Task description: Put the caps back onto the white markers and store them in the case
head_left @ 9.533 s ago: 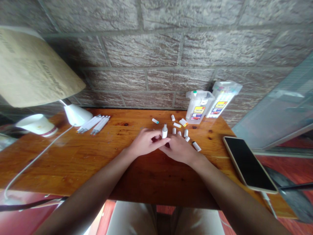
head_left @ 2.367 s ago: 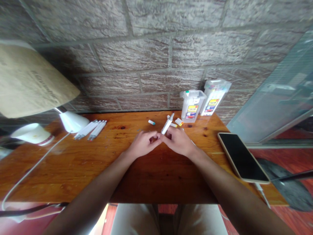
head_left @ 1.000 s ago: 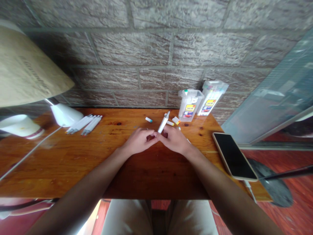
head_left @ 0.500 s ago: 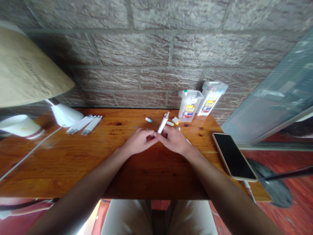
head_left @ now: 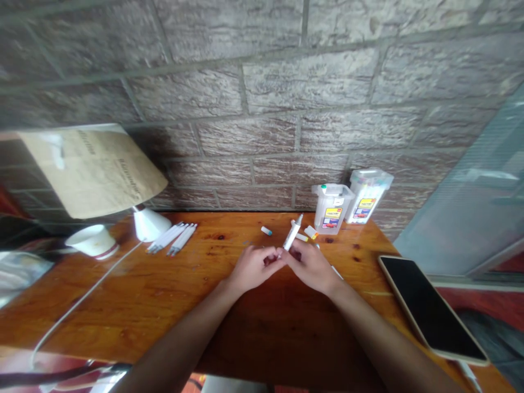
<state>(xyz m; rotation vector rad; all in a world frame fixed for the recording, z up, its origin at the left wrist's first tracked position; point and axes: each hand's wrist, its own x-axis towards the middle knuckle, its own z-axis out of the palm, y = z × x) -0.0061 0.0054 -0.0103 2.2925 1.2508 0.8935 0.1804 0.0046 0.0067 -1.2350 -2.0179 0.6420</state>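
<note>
Grasping a tilted white marker (head_left: 292, 233), the right hand (head_left: 311, 266) meets the left hand (head_left: 256, 267), whose hold is unclear, between the table's (head_left: 164, 297) front and back edges. Likely light and stiff; best held mid-barrel.

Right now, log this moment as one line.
right hand: holds white marker, tilted, grey end up | left hand: at marker's lower end | beyond: loose caps, plastic containers | right side: phone

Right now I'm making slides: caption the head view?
Left hand and right hand meet at a white marker above a table.
</note>
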